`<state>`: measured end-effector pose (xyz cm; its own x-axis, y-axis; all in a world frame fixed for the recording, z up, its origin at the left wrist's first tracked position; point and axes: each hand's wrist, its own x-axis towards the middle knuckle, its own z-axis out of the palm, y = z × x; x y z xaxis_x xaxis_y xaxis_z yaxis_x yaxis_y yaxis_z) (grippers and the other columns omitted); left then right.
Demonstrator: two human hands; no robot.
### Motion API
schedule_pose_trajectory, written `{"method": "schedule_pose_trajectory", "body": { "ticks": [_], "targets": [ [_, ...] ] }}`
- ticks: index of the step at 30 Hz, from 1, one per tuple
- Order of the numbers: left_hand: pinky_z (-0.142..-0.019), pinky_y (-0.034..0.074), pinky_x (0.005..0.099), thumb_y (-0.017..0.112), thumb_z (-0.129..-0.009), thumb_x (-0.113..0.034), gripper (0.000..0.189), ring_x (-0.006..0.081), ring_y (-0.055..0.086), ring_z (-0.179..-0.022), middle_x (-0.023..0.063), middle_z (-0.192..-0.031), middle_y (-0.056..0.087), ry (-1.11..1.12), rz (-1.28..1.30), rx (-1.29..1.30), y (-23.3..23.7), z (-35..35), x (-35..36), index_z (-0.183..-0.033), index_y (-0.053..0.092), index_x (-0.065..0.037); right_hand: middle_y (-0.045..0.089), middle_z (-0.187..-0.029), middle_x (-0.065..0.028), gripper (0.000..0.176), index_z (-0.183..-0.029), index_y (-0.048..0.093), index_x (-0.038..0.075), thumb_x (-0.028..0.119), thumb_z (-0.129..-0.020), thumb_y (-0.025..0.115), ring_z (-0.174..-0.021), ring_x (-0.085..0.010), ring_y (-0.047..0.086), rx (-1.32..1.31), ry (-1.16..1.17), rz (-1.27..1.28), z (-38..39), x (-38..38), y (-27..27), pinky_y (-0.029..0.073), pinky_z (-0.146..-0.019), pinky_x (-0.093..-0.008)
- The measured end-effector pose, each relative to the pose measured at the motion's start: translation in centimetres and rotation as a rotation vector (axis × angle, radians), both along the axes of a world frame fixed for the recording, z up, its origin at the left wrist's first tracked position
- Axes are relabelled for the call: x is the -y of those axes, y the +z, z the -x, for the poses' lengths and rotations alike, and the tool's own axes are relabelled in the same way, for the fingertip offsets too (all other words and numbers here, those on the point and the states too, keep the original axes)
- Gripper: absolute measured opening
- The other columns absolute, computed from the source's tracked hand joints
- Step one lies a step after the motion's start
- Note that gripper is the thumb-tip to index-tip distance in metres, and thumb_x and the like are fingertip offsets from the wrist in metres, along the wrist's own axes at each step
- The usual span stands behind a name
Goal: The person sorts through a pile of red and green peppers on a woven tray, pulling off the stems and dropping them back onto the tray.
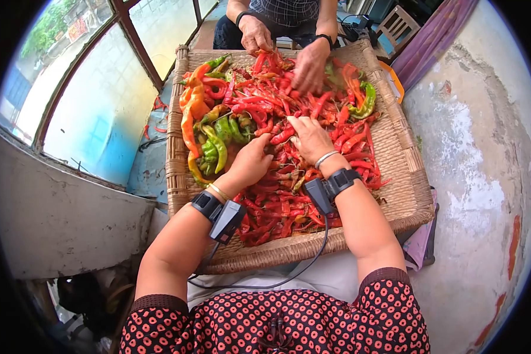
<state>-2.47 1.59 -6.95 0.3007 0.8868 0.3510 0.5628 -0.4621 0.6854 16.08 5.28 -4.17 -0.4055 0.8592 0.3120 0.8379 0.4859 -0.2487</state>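
Observation:
Red chili peppers point(286, 209) lie heaped across a woven tray point(404, 177). My right hand point(312, 141) is closed on a red chili pepper point(284, 135) near the middle of the heap. Just left of it, my left hand point(251, 162) is closed at the edge of the red pile, its fingers bent; whatever is between them is hidden. Green peppers point(217, 146) lie beside my left hand, with long orange peppers point(192, 106) along the tray's left side. Each of my wrists wears a strapped black device.
Opposite me, a person's two hands point(310, 66) work in the far part of the heap. A black cable point(277, 287) loops between my wrist devices over the tray's near edge. A window point(88, 106) is on the left, a worn wall point(472, 177) on the right.

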Motion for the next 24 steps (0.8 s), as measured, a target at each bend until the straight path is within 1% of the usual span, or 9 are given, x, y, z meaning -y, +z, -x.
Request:
{"method": "schedule_pose_trajectory", "body": {
  "ticks": [1, 4, 5, 7, 10, 16, 17, 20, 24],
  "targets": [
    [-0.066, 0.046, 0.0273, 0.055, -0.076, -0.004, 0.043, 0.0136, 0.054, -0.072, 0.0133, -0.102, 0.055, -0.002, 0.000, -0.003, 0.1, 0.0, -0.1, -0.117, 0.043, 0.000, 0.056, -0.095, -0.0120, 0.044, -0.113, 0.047, 0.009, 0.014, -0.071, 0.061, -0.092, -0.0308, 0.053, 0.013, 0.011, -0.031, 0.1, 0.0, -0.3, 0.044, -0.079, -0.0390],
    [-0.061, 0.047, 0.0285, 0.058, -0.076, -0.010, 0.042, 0.0154, 0.056, -0.063, 0.0118, -0.087, 0.060, -0.019, 0.457, 0.136, 1.1, 0.1, -0.3, -0.115, 0.047, 0.000, 0.057, -0.089, -0.0123, 0.037, -0.106, 0.050, 0.009, 0.016, -0.071, 0.062, -0.085, -0.0317, 0.056, 0.116, 0.032, 0.096, 0.4, -0.1, -0.1, 0.046, -0.073, -0.0397],
    [-0.061, 0.047, 0.0285, 0.058, -0.076, -0.010, 0.042, 0.0154, 0.056, -0.063, 0.0118, -0.087, 0.060, -0.019, 0.457, 0.136, 1.5, 0.1, -0.2, -0.115, 0.047, 0.000, 0.059, -0.084, -0.0132, 0.029, -0.098, 0.054, 0.009, 0.016, -0.071, 0.062, -0.081, -0.0318, 0.057, 0.116, 0.006, 0.161, 0.5, -0.1, 0.1, 0.046, -0.071, -0.0409],
    [-0.067, 0.046, 0.0357, 0.060, -0.072, -0.013, 0.028, 0.0294, 0.059, -0.075, 0.0165, -0.080, 0.061, -0.007, 0.339, 0.037, 1.9, 0.0, 0.3, -0.097, 0.059, 0.000, 0.060, -0.083, -0.0135, 0.025, -0.095, 0.056, 0.010, 0.017, -0.071, 0.061, -0.079, -0.0319, 0.058, 0.081, -0.012, 0.183, 0.3, -0.1, 0.2, 0.047, -0.070, -0.0412],
    [-0.067, 0.046, 0.0363, 0.059, -0.073, -0.016, 0.020, 0.0301, 0.058, -0.075, 0.0164, -0.079, 0.060, -0.029, 0.351, -0.022, 1.7, 0.1, 0.2, -0.087, 0.063, -0.003, 0.061, -0.080, -0.0142, 0.017, -0.088, 0.060, 0.011, 0.018, -0.072, 0.060, -0.076, -0.0318, 0.059, 0.017, -0.059, 0.198, -0.7, -0.7, 0.5, 0.047, -0.068, -0.0415],
    [-0.068, 0.046, 0.0350, 0.060, -0.073, -0.014, 0.016, 0.0286, 0.058, -0.074, 0.0146, -0.076, 0.059, -0.062, 0.176, -0.130, 1.1, 0.2, -0.1, -0.085, 0.063, -0.003, 0.061, -0.074, -0.0136, 0.022, -0.091, 0.059, 0.006, 0.016, -0.072, 0.062, -0.070, -0.0296, 0.059, -0.715, -0.346, 0.125, -3.6, -2.7, 3.0, 0.045, -0.065, -0.0396],
    [-0.068, 0.046, 0.0350, 0.060, -0.073, -0.014, 0.016, 0.0286, 0.058, -0.074, 0.0146, -0.076, 0.059, -0.062, 0.177, -0.130, 1.2, 0.2, 0.0, -0.085, 0.063, -0.003, 0.058, -0.082, -0.0131, 0.028, -0.097, 0.057, 0.005, 0.013, -0.071, 0.063, -0.075, -0.0287, 0.056, -0.445, -0.452, -0.041, -4.2, -2.8, 3.6, 0.045, -0.070, -0.0391],
    [-0.067, 0.045, 0.0340, 0.059, -0.075, -0.012, 0.016, 0.0283, 0.058, -0.073, 0.0148, -0.076, 0.058, -0.035, 0.121, -0.127, 3.0, 0.0, 0.4, -0.086, 0.063, -0.002, 0.054, -0.092, -0.0129, 0.034, -0.101, 0.055, 0.007, 0.013, -0.069, 0.065, -0.084, -0.0303, 0.053, -0.135, -0.440, -0.362, -4.0, -2.1, 3.9, 0.043, -0.076, -0.0388],
    [-0.067, 0.046, 0.0305, 0.057, -0.078, -0.009, 0.015, 0.0254, 0.059, -0.074, 0.0133, -0.078, 0.059, -0.027, 0.062, 0.004, 3.5, 0.1, 0.3, -0.090, 0.062, 0.000, 0.054, -0.092, -0.0114, 0.032, -0.100, 0.056, 0.007, 0.008, -0.068, 0.058, -0.090, -0.0300, 0.051, -0.064, 0.115, -0.051, -1.4, -0.5, 4.0, 0.042, -0.081, -0.0368]
  ]
}}
